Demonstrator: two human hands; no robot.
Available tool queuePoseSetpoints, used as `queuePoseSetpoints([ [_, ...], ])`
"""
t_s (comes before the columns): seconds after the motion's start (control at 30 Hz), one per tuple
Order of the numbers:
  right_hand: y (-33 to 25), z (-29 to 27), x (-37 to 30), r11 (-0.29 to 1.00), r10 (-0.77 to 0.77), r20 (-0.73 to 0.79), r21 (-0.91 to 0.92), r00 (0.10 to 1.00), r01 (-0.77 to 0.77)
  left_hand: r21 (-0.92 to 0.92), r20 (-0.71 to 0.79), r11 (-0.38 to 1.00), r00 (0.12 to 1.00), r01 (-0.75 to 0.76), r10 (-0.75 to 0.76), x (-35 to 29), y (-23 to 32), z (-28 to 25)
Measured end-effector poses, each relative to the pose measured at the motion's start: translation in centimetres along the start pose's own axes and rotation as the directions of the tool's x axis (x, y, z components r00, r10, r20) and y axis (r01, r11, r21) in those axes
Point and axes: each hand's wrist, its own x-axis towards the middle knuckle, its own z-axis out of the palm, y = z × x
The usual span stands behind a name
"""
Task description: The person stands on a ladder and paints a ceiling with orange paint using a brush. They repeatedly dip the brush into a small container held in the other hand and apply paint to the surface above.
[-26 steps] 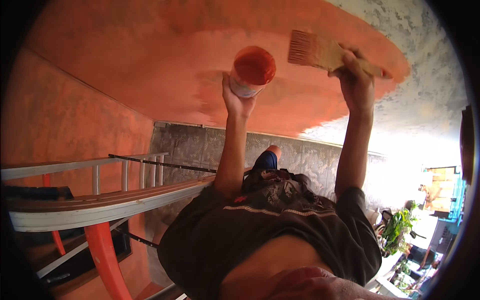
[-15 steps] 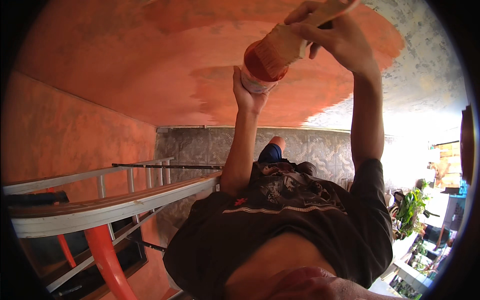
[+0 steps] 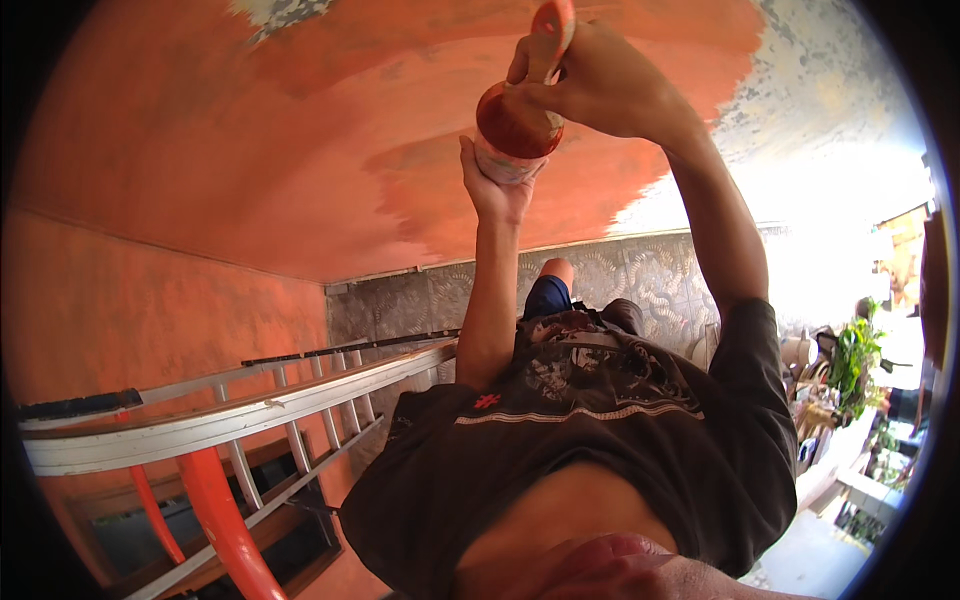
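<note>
At twelve o'clock, the cup (image 3: pixel 512 135) sits in the left hand (image 3: pixel 492 190), which grips it from beneath. The right hand (image 3: pixel 598 88) is just to the cup's right and above it, touching its rim, with the brush handle (image 3: pixel 551 30) rising out of its grip toward the upper edge. Behind both hands spreads the ceiling (image 3: pixel 250 130). At eight o'clock the ladder (image 3: pixel 250 410) runs across, with the wall (image 3: pixel 140 310) behind it. At three o'clock, well apart from the hands, stand the potted plants (image 3: pixel 850 365).
</note>
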Motion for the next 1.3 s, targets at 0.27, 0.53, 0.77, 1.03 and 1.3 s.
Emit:
queuePoseSetpoints([
  [0.27, 0.6, 0.3, -3.0, 0.979, 0.166, -0.025, -0.115, 0.986, -0.168, 0.067, 0.061, 0.997, 0.998, -0.029, 0.025, -1.1, -2.1, 2.6],
  [0.53, 2.9, 0.6, -4.7, 0.970, 0.169, -0.090, -0.163, 0.981, -0.182, 0.049, 0.061, 0.996, 0.995, 0.071, -0.074, -1.4, -4.4, 2.0],
  [0.77, 2.0, -0.3, -5.1, 0.941, 0.286, -0.019, -0.182, 0.958, -0.285, 0.057, -0.019, 0.993, 0.995, 0.104, -0.103, -1.6, -5.8, 2.0],
  [1.03, 2.8, -0.7, -5.6, 0.945, 0.296, -0.037, -0.130, 0.954, -0.298, 0.091, 0.020, 0.992, 0.996, 0.089, -0.091, -1.9, -5.7, 2.8],
  [1.3, 3.5, -3.0, -6.8, 0.998, -0.050, -0.083, -0.051, 0.995, 0.046, 0.072, -0.018, 0.987, 0.990, 0.141, -0.140, -2.1, -4.9, 3.7],
])
